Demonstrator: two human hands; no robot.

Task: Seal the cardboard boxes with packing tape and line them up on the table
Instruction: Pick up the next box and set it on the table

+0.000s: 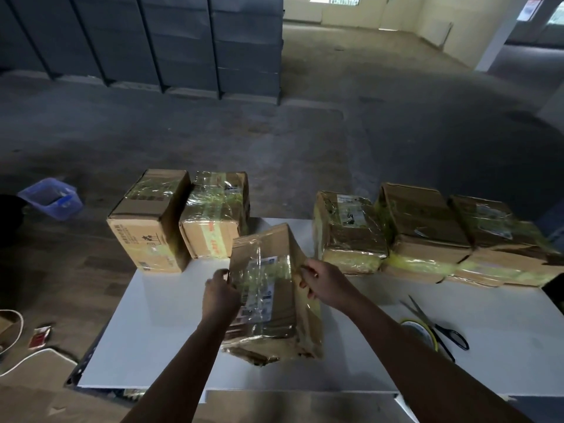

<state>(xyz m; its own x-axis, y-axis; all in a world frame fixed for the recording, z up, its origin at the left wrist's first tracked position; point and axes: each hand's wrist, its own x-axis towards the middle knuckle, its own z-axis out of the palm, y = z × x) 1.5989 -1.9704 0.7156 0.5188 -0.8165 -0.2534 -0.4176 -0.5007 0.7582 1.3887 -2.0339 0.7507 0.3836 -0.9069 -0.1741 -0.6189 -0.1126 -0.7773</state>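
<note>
A taped cardboard box (268,288) with a white label stands tilted in the middle of the white table (158,331). My left hand (220,293) grips its left edge and my right hand (323,283) grips its right edge. Two taped boxes (152,221) (213,215) stand side by side at the table's back left. A row of three taped boxes (348,230) (424,233) (500,242) runs along the back right. A roll of packing tape (422,331) lies to the right of my right forearm, beside black-handled scissors (439,325).
A blue plastic bin (50,198) sits on the floor at the left. A white cable (18,328) and a red packet (39,337) lie on the floor by the table's left side. Dark stacked racks (152,41) stand far behind.
</note>
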